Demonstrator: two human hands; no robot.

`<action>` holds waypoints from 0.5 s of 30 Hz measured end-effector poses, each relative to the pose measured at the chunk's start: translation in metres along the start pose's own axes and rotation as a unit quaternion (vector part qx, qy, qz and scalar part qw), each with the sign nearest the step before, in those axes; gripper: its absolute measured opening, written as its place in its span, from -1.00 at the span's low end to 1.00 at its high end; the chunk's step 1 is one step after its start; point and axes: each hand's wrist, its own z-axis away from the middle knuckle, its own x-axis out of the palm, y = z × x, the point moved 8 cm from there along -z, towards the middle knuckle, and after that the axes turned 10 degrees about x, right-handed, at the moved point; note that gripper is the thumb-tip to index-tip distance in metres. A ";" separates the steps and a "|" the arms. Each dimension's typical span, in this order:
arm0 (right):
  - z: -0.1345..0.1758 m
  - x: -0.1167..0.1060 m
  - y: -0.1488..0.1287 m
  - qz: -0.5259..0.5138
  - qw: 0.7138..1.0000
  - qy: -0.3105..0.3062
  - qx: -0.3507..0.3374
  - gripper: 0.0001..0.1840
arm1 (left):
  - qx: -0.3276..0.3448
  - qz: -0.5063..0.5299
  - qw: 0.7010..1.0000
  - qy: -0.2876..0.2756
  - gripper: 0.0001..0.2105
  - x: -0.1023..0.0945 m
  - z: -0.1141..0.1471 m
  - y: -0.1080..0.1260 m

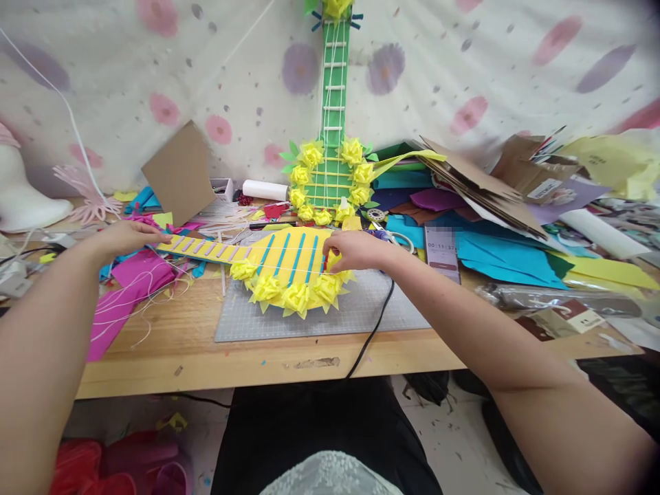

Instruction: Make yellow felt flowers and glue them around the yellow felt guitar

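A yellow craft guitar [283, 256] lies on the grey cutting mat [381, 309], its neck [203, 247] pointing left. Blue strips cross its body, pale purple strips cross the neck, and yellow paper flowers [296, 297] line the near edge. Thin white string stretches lengthwise over it. My left hand [128, 237] is at the neck's far end, fingers closed together; what they pinch is too small to make out. At the body's right end, my right hand [355, 251] has curled fingers, pinching the string near a small red piece.
A green craft guitar [334, 124] with yellow flowers stands upright against the curtain. Scissors [399, 240], a phone [442, 251] and coloured sheets [510, 258] lie to the right. Cardboard [180, 172] and pink sheet [121, 302] are left. A black cable [379, 323] crosses the table edge.
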 end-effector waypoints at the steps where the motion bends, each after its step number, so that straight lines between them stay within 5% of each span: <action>1: 0.000 -0.001 0.000 0.001 1.000 -0.004 0.003 -0.62 | -0.007 0.007 1.000 -0.009 -0.45 0.003 0.000 -0.001; 10: 0.017 -0.036 0.038 -0.176 0.983 0.050 0.025 -0.66 | -0.008 0.154 0.984 -0.090 -0.46 0.025 0.013 0.010; 15: 0.022 -0.048 0.069 -0.334 0.923 0.165 0.096 -0.72 | 0.023 0.151 0.980 -0.129 -0.50 0.035 0.014 0.020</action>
